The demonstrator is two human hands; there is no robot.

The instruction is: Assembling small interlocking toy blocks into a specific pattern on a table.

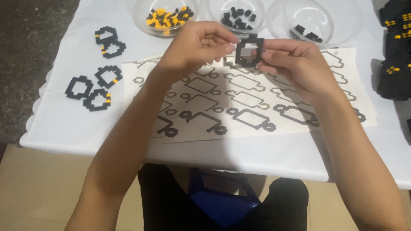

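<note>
Both my hands hold a small black frame of building blocks point(247, 50) above the table. My left hand point(198, 45) pinches its left side with thumb and fingers. My right hand point(287, 57) grips its right side. Under them lies a white paper template point(239, 102) printed with black block outlines. Part of the frame is hidden by my fingers.
Three clear bowls stand at the far edge: one with yellow and black blocks point(165, 17), one with black blocks point(237, 17), one with few black blocks point(314, 19). Several finished black-and-yellow ring shapes point(96, 83) lie at left. Black built pieces point(396, 51) sit at right.
</note>
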